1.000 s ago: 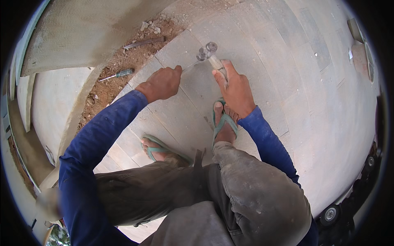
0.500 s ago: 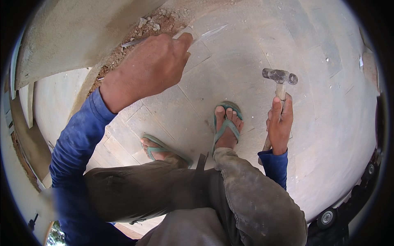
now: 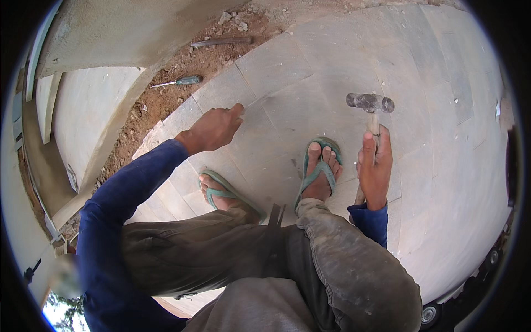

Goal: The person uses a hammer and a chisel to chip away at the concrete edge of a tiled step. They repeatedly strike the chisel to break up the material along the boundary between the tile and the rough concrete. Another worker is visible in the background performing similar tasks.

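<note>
Plainly, the right hand [image 3: 377, 169] is wrapped around the wooden handle of a hammer [image 3: 371, 102], whose dark head sits just beyond the grip on the far side, well apart from the left hand [image 3: 214, 128]; that left hand is curled into a narrow fist on what looks like a slim pale rod [image 3: 255, 102], pointing far and to the right over the grey tiles [image 3: 343, 61]; its tip blurs into them, so I cannot tell where it ends.

If the hammer were brought down on the rod, a glancing blow could land on the left knuckles, since they are bare and close to the exposed length; a loose hold could let the rod skid and chip a tile; a hammer slipping from the right hand could hurt the right foot [image 3: 317, 191], because its toes are open, to the left of that grip; the screwdriver [image 3: 189, 81] on the soil [image 3: 160, 102], far left, could turn an ankle if trodden on.

Counted: 2 hands; 2 feet in 2 green sandals [image 3: 223, 193]; 1 hammer; 1 apparent rod; 1 screwdriver; 1 long brown bar [image 3: 224, 41] lying on the soil, farther off than the screwdriver; 2 larger pale stones [image 3: 224, 17] beyond the bar; at least 1 vehicle wheel [image 3: 428, 314] at the near right; the tile joints are too faint to count by.
</note>
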{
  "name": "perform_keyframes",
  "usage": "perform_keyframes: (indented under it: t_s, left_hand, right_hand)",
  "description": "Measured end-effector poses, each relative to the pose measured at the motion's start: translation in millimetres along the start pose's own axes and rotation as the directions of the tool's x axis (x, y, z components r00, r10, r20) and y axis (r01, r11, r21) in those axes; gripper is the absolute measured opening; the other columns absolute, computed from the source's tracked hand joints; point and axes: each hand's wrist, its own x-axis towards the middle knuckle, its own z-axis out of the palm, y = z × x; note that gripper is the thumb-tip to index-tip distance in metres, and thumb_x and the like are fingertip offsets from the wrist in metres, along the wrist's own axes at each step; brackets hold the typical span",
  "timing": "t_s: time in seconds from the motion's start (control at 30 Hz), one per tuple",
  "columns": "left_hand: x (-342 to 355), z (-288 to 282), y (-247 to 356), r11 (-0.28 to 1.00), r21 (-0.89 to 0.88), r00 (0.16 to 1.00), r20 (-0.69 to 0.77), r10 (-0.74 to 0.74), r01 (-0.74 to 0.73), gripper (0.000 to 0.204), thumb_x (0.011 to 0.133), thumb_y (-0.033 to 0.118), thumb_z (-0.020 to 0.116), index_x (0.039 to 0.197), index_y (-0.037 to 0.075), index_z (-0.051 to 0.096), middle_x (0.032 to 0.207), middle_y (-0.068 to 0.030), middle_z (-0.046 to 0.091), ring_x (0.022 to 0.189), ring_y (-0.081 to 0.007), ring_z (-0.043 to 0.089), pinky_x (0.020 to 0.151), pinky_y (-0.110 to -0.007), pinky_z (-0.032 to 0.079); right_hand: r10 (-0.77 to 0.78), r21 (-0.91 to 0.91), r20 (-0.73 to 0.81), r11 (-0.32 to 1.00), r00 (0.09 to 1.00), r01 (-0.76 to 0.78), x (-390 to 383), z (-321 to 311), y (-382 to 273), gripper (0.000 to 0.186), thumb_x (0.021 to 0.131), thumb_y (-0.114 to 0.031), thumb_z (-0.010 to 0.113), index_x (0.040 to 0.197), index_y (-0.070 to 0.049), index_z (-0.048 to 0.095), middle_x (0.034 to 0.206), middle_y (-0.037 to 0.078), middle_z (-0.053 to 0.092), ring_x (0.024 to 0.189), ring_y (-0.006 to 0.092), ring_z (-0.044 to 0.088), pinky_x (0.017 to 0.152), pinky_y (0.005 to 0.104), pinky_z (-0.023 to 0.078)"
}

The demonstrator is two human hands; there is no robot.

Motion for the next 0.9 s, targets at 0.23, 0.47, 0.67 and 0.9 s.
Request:
perform_keyframes:
  t_s: [0.23, 0.47, 0.67, 0.9]
  left_hand:
    - [-4.1, 4.6, -6.0, 0.998, 0.063, 0.998, -0.054, 0.028, -0.025, 0.027, 0.101, 0.018, 0.051, 0.119, 0.001, 0.042, 0.082, -0.0267, 0.065, 0.078, -0.0471, 0.065, 0.067, -0.053, 0.051]
    - [-5.2, -5.9, -3.0, 0.997, 0.059, 0.999, -0.025, 0.044, -0.042, 0.023, 0.101, 0.018, 0.05, 0.114, 0.0, 0.045, 0.081, -0.0257, 0.066, 0.078, -0.0459, 0.066, 0.072, -0.053, 0.051]
    - [26.8, -10.9, 17.8, 0.99, 0.012, 0.985, -0.105, 0.139, -0.138, 0.028, 0.101, 0.017, 0.051, 0.119, -0.001, 0.041, 0.077, -0.0276, 0.063, 0.075, -0.0481, 0.064, 0.067, -0.055, 0.049]
    - [71.7, -21.7, 40.8, 0.988, 0.003, 0.975, -0.162, 0.151, -0.152, 0.029, 0.1, 0.016, 0.051, 0.119, -0.003, 0.04, 0.073, -0.0289, 0.062, 0.075, -0.0501, 0.063, 0.067, -0.056, 0.05]
  right_hand:
    - [-0.125, 0.043, 0.054, 0.992, 0.991, 0.123, -1.4, 13.2, 11.2, 0.044, 0.105, -0.038, 0.053, 0.134, -0.005, 0.05, 0.068, -0.006, 0.042, 0.055, 0.0008, 0.035, 0.046, 0.0203, 0.027]
    - [0.005, -0.039, 0.133, 0.999, 0.991, 0.0, -5.9, 12.7, 1.0, 0.048, 0.103, -0.04, 0.05, 0.133, -0.001, 0.052, 0.09, 0.018, 0.068, 0.078, 0.0265, 0.065, 0.071, 0.0369, 0.049]
    - [0.021, -0.049, 0.145, 0.999, 0.989, -0.014, -2.5, 15.9, -5.6, 0.049, 0.102, -0.039, 0.05, 0.134, -0.001, 0.051, 0.092, 0.019, 0.069, 0.083, 0.0303, 0.068, 0.074, 0.0374, 0.051]
    - [-0.022, -0.015, 0.096, 1.0, 0.995, 0.024, -4.2, 12.3, -2.2, 0.049, 0.102, -0.039, 0.051, 0.133, -0.001, 0.052, 0.093, 0.019, 0.069, 0.085, 0.0338, 0.07, 0.074, 0.0393, 0.052]
